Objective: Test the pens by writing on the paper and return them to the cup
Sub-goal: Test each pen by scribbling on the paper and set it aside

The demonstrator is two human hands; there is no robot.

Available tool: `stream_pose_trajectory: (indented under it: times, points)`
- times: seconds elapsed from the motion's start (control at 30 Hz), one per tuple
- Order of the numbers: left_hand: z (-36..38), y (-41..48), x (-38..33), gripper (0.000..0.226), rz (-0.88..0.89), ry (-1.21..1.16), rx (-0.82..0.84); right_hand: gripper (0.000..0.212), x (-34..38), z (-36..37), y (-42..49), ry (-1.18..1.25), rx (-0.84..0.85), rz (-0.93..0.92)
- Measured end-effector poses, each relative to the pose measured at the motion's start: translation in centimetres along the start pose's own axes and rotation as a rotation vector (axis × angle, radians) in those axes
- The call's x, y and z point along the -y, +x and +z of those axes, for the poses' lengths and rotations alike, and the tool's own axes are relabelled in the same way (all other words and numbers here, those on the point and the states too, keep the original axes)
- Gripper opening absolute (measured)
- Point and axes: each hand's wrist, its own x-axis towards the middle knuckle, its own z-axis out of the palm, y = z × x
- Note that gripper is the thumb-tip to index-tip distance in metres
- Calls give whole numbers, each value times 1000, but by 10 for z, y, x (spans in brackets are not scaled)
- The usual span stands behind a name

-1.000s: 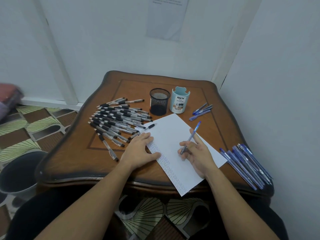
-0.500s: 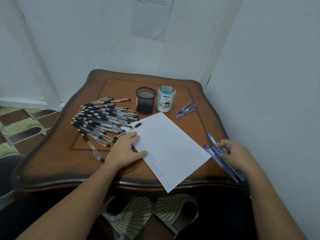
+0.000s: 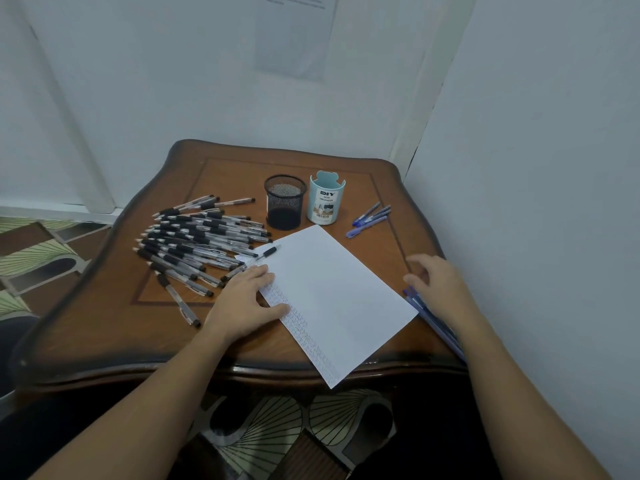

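My left hand [image 3: 247,299] lies flat on the paper [image 3: 332,296], palm down at its left edge. The fingers [image 3: 263,273] are straight and close together, the thumb stretched along the sheet, so the hand presses rather than grips. My right hand [image 3: 440,284] hangs just off the paper's right edge with its fingers [image 3: 414,280] loosely bent and spread, holding nothing that I can see. Under it, and running back toward me beside the paper's right corner, is a bundle of blue pens [image 3: 438,323]. I cannot tell whether my fingertips touch them.

Rows of small test marks [image 3: 304,330] fill a strip along the paper's left edge, from my left hand down to its near corner, which juts past the edge of the wooden table [image 3: 104,323].

Left of the paper a large heap of black-grip pens [image 3: 197,244] is spread in a rough fan, and one black pen [image 3: 268,252] lies with its tip over the paper's far left edge. Just beyond the paper's far corner stands a black mesh cup [image 3: 284,202], with a pale blue cup [image 3: 325,199] printed "DIY" right beside it; I see no pens rising from either. Beyond the paper's right edge, a few more blue pens [image 3: 369,220] lie loose. A printed sheet [image 3: 294,32] hangs on the wall far behind the paper.
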Motion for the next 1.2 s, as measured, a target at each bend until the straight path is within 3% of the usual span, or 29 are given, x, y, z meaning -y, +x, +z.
stream_pose_trajectory:
  times: [0.17,0.27,0.37,0.47,0.73,0.83,0.9,1.0,1.07,1.13,1.2]
  points:
    - [0,0,1,78,1,-2,1,34,26,38,57,3,56,-70]
    - [0,1,2,79,3,-4,2,42,34,58,95,-72,131,-104]
    - [1,2,4,80,3,-2,3,52,36,77,128,-143,182,-61]
    - [3,3,6,81,16,-3,-8,44,35,89,148,-213,199,-22]
    - [3,4,8,84,26,-6,-3,22,34,91,139,-204,-56,-195]
    - [2,4,7,81,22,-5,-9,14,39,89,129,-278,-228,-456]
    - [1,3,6,81,22,-5,-4,16,50,82,121,-273,-215,-544]
    - [1,2,4,81,19,-7,0,35,67,73,101,-77,-16,-433]
    - [0,2,3,80,16,-6,2,40,73,69,88,197,102,-296]
    - [-1,1,3,80,15,-5,6,31,75,68,79,310,136,-190]
    - [-1,0,2,80,13,-8,6,20,74,68,71,241,149,-177]
